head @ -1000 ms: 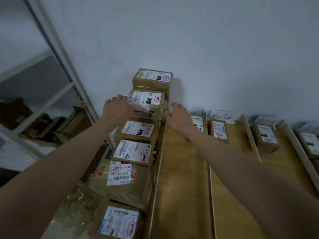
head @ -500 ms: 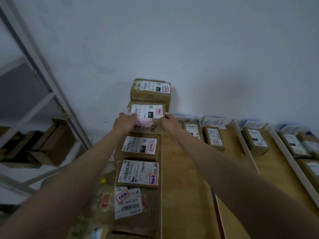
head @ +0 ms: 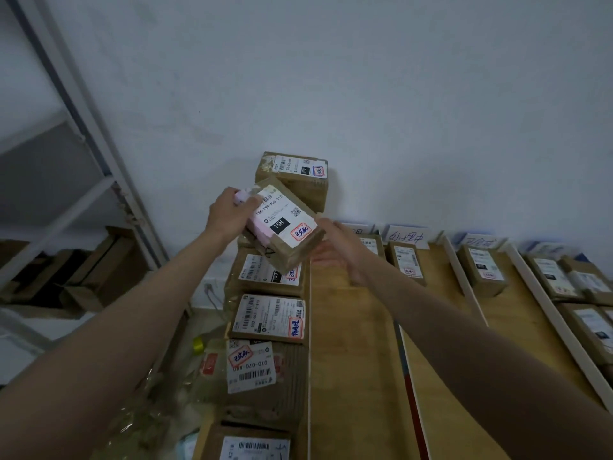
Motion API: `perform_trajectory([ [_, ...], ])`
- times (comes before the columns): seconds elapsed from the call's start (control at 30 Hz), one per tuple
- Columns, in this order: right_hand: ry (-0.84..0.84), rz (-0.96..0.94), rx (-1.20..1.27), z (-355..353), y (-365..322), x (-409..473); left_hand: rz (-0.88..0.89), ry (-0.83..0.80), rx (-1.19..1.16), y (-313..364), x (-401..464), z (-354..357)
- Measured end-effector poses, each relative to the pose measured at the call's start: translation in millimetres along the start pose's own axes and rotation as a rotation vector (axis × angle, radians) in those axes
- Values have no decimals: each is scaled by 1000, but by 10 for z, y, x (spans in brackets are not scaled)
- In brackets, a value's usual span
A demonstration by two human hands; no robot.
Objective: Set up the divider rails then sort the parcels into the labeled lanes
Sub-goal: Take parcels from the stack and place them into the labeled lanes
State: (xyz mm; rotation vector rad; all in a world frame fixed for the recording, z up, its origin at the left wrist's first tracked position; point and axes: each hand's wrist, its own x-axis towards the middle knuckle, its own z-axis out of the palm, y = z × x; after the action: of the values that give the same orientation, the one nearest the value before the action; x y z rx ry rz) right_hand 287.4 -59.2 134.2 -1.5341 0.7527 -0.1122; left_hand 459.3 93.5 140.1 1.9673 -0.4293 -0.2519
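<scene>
Together the two hands hold one brown parcel (head: 282, 227) up in the air, tilted so its white label with a black "15H" patch and a red-framed stamp faces the camera. The left hand (head: 229, 217) grips the parcel's upper left corner, fingers curled over a pink strip at that edge; the right hand (head: 341, 250) cups the lower right corner, thumb on the near edge and fingers wrapped beneath. Directly under the hands a column of other parcels (head: 268, 318) runs toward the person, each bearing a white shipping label with a red-framed handwritten mark. Beyond the hands, against the white wall (head: 365, 94), one more parcel (head: 293, 175) sits higher than the rest. Right of the right hand lies the wooden desk (head: 351, 360), split into lanes by white divider rails (head: 464, 280) that run away from the person. At the far end of the lanes stand small handwritten label cards (head: 406, 234), and boxes (head: 481, 270) already lie in several lanes further right. Left of the left hand, a white metal shelving frame (head: 99, 134) holds flattened cardboard (head: 99, 260) on a low shelf. Near the left forearm, crumpled clear plastic (head: 159, 413) and a small yellow-green roll (head: 198, 344) lie beside the parcel column.
</scene>
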Motion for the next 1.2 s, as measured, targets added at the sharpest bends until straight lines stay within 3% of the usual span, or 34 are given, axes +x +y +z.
perform_trajectory([
  [0.33, 33, -86, -176, -111, 177, -557, 123, -292, 94, 280, -370, 129],
  [0.7, 375, 28, -74, -793, 462, -1000, 228, -411, 319, 483, -861, 870],
  [0.93, 549, 110, 6, -1273, 925, -1422, 519, -490, 878, 430, -1350, 1420],
  [1.2, 762, 210, -95, -1883, 1461, -1903, 650, -583, 959, 524, -1815, 2005],
])
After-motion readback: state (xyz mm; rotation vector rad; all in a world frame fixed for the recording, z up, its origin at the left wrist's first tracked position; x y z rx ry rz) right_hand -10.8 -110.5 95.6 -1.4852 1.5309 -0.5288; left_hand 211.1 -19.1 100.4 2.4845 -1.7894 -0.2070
